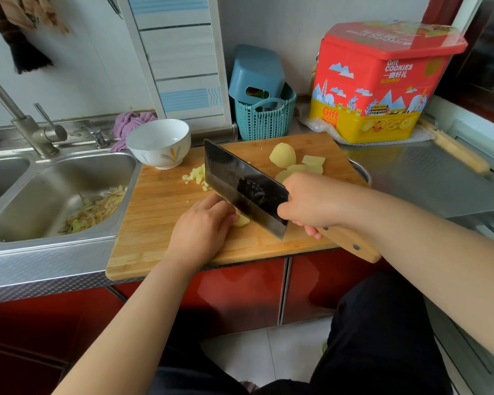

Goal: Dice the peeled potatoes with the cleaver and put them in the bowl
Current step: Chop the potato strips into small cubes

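On the wooden cutting board [154, 223] my right hand [311, 203] grips the wooden handle of the dark cleaver [240, 186], whose blade slants down onto a small potato piece [242, 220]. My left hand [203, 223] holds that piece down with curled fingers, right beside the blade. A pile of small diced potato [196, 175] lies behind the blade. A peeled potato half [283, 155] and a few flat slices [313, 161] sit at the board's far right. The white bowl [159, 142] stands at the board's far left corner and looks empty.
A steel sink [40, 195] with peelings in it lies left of the board, with a tap behind it. A teal basket [264, 118] and a red and yellow cookie tin [380, 81] stand behind the board. Steel counter runs to the right.
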Available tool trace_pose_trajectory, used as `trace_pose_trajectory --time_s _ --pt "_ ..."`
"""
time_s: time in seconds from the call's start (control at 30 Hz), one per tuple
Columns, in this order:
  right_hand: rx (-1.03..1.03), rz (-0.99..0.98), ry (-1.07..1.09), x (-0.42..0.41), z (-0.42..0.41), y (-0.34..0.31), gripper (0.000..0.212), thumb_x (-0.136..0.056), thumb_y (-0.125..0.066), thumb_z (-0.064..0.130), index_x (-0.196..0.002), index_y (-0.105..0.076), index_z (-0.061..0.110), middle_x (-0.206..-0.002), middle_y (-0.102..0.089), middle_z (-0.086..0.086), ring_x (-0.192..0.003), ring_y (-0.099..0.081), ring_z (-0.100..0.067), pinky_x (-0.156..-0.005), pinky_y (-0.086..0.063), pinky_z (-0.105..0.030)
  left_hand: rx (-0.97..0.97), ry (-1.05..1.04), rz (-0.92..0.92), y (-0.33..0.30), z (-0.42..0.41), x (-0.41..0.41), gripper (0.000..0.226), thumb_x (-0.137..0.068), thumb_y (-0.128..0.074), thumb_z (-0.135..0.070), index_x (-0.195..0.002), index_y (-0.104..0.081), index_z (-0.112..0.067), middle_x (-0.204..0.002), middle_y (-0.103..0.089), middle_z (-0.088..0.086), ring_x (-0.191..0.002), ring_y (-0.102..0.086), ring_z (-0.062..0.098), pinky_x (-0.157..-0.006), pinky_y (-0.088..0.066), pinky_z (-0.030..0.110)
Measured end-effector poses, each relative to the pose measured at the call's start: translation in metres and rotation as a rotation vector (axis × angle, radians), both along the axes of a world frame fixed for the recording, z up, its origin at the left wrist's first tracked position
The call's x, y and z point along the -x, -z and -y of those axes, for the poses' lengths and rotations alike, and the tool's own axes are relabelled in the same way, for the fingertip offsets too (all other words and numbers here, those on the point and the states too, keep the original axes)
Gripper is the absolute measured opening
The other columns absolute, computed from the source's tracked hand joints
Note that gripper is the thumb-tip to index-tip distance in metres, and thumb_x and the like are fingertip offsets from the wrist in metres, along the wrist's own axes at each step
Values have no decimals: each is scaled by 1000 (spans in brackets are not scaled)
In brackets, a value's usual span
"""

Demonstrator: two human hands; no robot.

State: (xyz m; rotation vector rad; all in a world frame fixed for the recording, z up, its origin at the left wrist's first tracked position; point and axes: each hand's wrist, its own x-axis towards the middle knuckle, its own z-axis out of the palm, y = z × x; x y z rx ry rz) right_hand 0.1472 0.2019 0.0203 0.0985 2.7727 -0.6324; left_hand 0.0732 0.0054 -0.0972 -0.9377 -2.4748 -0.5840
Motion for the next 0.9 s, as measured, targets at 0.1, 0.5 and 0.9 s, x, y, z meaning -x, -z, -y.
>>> trace_pose_trajectory --time_s 0.1,0.5,0.9 --pt "-27 -6 -13 -1 5 -5 22 -94 -45 14 -74 -48 4 -50 -58 -10 -38 -52 -20 -40 -40 -20 11 18 3 -1 -1 0 6 -91 -64 -17 -90 -66 -11 -93 -61 2 -79 -58 25 -62 -46 32" --pt "-76 113 -52 13 14 -10 19 -96 -43 12 -79 -47 3 -49 -59 -12 -37 -53 -23 -44 -45 -23 27 29 -11 -2 -2 1 7 -86 -69 -16 -89 -66 -11 -86 -58 4 -74 -58 29 -58 -47 35" --pt "-123 146 -65 17 18 3 16 -95 -40 9 -82 -48 3 -34 -53 -4 -31 -49 -18 -39 -40 -17 14 33 -9 1 -1 4 21 -91 -54 -31 -90 -65 -13 -86 -56 1 -73 -58 26 -57 -47 34"
